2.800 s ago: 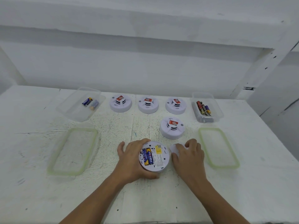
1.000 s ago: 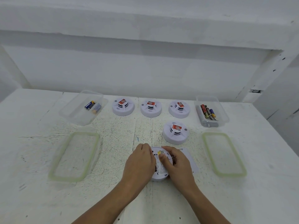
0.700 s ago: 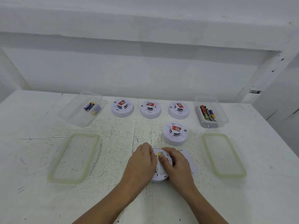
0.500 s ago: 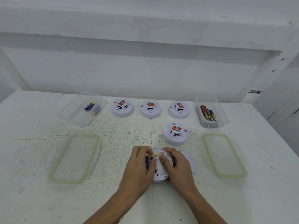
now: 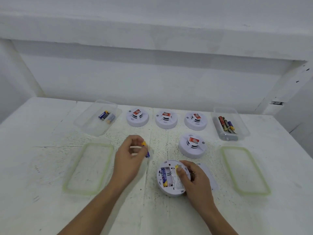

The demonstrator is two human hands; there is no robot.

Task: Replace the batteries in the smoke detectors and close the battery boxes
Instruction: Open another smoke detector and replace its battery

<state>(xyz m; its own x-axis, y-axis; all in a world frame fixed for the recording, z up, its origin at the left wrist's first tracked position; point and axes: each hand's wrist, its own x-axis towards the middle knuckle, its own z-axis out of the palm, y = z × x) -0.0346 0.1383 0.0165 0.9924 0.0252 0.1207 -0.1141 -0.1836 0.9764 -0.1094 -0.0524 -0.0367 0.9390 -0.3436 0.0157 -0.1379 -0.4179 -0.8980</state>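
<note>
A white smoke detector (image 5: 166, 179) lies upside down near the table's front, its battery bay open with one blue battery (image 5: 163, 175) still inside. My right hand (image 5: 194, 180) holds the detector's right side, thumb on the yellow label. My left hand (image 5: 130, 155) is raised to the left of it and pinches a blue and yellow battery (image 5: 146, 150). The white battery cover (image 5: 209, 177) lies flat on the table behind my right hand. Several other detectors stand face up: one close by (image 5: 192, 146) and a back row of three (image 5: 166, 119).
A clear box at back left (image 5: 88, 122) holds a few blue batteries. Another clear box at back right (image 5: 240, 128) holds several mixed batteries. Green-rimmed lids lie at left (image 5: 67, 184) and right (image 5: 264, 187). A white wall stands behind the table.
My left hand has left the detector and moved up and left with one battery pulled out of the bay. My right hand stays on the detector.
</note>
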